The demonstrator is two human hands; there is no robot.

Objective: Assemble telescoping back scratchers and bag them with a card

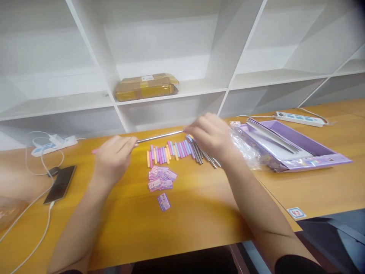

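Note:
My left hand (112, 160) is closed round one end of a thin silver metal rod (159, 137). A pink tip (95, 151) sticks out on the far side of that hand. My right hand (212, 137), slightly blurred, pinches the rod's other end, so it spans level between both hands above the table. Below it lies a row of short pink, purple, orange and blue sticks (168, 153). Several silver tubes (212, 160) lie beside the row, under my right hand. Nearer to me is a loose pile of small pink and purple printed cards (161, 178), with a single card (164, 202) apart.
An open purple box (313, 164) and clear plastic wrapping (245, 146) lie at the right. A phone (60, 184), cables and a power strip (54, 145) are at the left. Another power strip (300, 119) sits behind the box. A taped parcel (146, 87) rests on the shelf.

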